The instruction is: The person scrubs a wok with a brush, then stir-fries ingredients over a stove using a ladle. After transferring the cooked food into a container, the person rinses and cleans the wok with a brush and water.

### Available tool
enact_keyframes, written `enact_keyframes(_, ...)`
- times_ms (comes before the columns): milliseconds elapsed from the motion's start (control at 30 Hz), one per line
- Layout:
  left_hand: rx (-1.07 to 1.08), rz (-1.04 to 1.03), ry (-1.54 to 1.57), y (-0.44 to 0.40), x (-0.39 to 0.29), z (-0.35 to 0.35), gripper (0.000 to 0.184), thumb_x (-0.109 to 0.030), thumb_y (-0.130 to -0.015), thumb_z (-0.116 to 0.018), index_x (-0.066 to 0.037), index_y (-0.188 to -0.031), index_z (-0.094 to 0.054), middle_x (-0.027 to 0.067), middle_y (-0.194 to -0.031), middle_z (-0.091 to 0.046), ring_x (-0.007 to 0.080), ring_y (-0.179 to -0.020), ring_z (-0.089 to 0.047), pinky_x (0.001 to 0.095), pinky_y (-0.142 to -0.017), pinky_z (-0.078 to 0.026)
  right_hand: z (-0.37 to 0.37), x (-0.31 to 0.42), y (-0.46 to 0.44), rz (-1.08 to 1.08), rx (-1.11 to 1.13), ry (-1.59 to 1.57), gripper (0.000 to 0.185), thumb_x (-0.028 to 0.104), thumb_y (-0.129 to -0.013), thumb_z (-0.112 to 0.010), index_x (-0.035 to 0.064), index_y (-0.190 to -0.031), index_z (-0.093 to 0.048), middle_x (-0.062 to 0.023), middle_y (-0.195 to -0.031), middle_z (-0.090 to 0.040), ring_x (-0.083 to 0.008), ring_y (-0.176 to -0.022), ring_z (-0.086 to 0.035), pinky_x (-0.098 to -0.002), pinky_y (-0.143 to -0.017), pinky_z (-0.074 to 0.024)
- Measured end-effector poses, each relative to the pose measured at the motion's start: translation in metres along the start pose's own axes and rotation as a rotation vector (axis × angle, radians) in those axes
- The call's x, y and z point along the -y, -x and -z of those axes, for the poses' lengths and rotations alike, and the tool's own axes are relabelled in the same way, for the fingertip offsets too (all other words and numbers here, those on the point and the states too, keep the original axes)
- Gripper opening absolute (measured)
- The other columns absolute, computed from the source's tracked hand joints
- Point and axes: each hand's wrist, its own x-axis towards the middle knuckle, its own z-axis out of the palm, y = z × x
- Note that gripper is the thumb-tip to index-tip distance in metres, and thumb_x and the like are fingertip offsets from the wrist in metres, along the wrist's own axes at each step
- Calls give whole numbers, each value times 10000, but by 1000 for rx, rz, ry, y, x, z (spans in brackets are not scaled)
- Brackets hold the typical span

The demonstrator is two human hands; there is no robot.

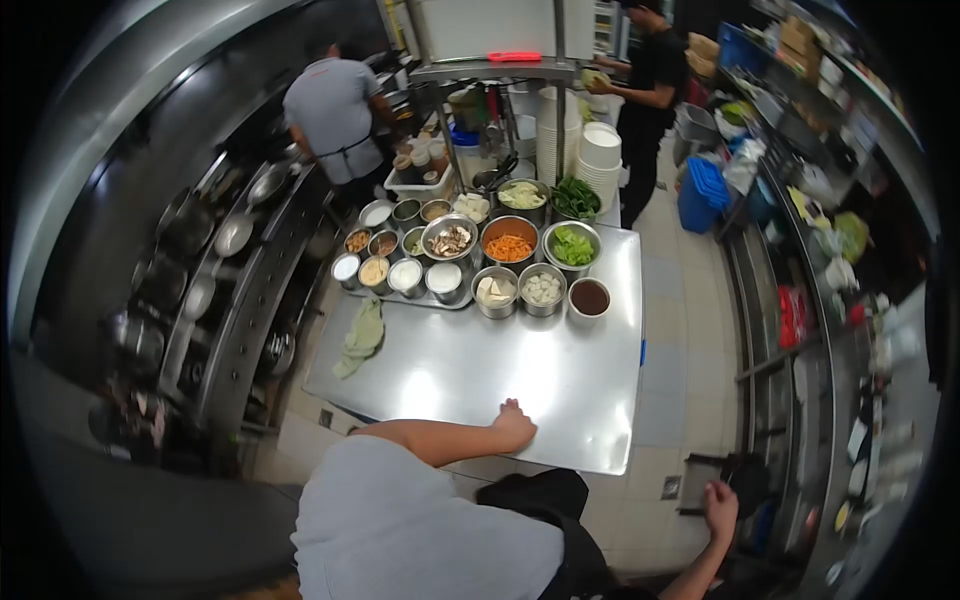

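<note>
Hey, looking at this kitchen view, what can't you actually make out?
Head view:
- Underside of the left hand: hidden by the hand itself, against the table.
- Anything pinched in the right hand: too small.
- The greenish item held by the person in black: small and blurred; their head is cut off by the top edge.
- Insides of the lower stacked white tubs: hidden by those above.
</note>
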Motion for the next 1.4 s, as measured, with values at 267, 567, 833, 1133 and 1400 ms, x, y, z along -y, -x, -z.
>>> enact_keyframes(267, 156, -110, -76, -1, 9, 16, 363, -182, -792, -619, 73, -1033, -711, 451, -1285, -497, 547, -1252, -489, 569, -984, -465, -45, -66, -285, 63, 328, -134, 244, 256, -980, -619, 75, -1134, -673, -5, -794, -638, -93, -615, -596, -254, -508, -466)
enact_keyframes(567, 69, 22, -129, -5, 0, -6, 343, -163, -820, -599, 82, -1040, -698, 443, -1377, -417, 516, -1269, -489, 530, -1059, -421, -151, 122, -206, 349, 956, -214, 366, 306, -918, -679, -5, -1109, -703, -143, -892, -734, -199, -744, -717, -307, -667, -555)
enact_keyframes(833, -385, 368, 368, -6, -12, -40, 453, -193, -905, -485, 47, -1278, -575, 221, -1372, -540, 332, -1283, -498, 420, -1106, -381, -209, 334, -113, 1000, 1189, -162, 364, 329, -927, -667, 50, -1159, -700, -112, -979, -744, -204, -836, -710, -313, -762, -554)
enact_keyframes(1133, -818, 322, 364, 134, -52, -90, 407, -256, -907, -570, -93, -1280, -588, 136, -1457, -458, 327, -1328, -458, 532, -1130, -323, -349, 504, 50, 1059, 1461, -1, 381, 378, -923, -671, 89, -1171, -703, -134, -1013, -734, -247, -877, -692, -342, -823, -535)
enact_keyframes(1400, -396, 1610, 781, 441, 166, -330, 445, -260, -881, -617, -59, -1278, -624, 243, -1411, -490, 423, -1369, -374, 591, -1113, -287, -424, 615, 105, 1008, 1686, 199, 400, 382, -956, -641, 80, -1216, -673, -110, -1053, -732, -190, -965, -677, -316, -884, -509)
